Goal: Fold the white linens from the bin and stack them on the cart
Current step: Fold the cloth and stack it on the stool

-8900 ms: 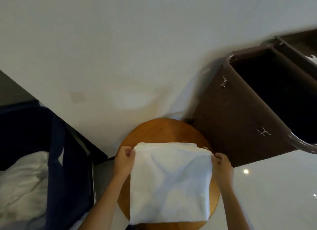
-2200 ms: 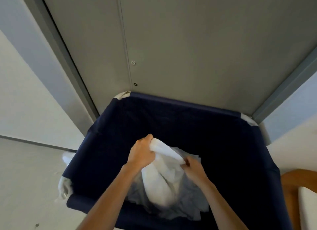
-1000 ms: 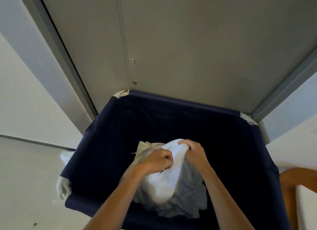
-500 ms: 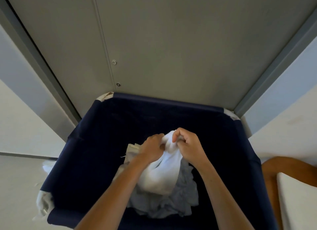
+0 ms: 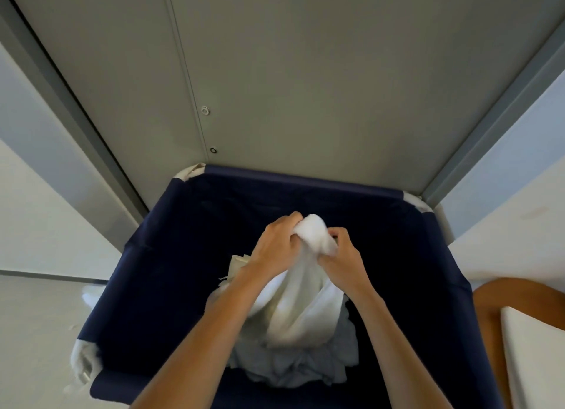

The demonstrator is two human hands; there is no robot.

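Both hands work over the navy fabric bin [image 5: 171,271]. The left hand [image 5: 276,245] is clenched on the bunched top of a white linen [image 5: 301,304]. The right hand [image 5: 344,260] pinches the same bunch from the other side, just beside the left. The linen hangs from the hands into the bin, its lower end on a crumpled pile of pale linens [image 5: 293,369] at the bottom. At the right edge, a wooden bench [image 5: 489,311] carries a flat white cloth [image 5: 538,363]. A grey panel [image 5: 305,72] stands behind the bin.
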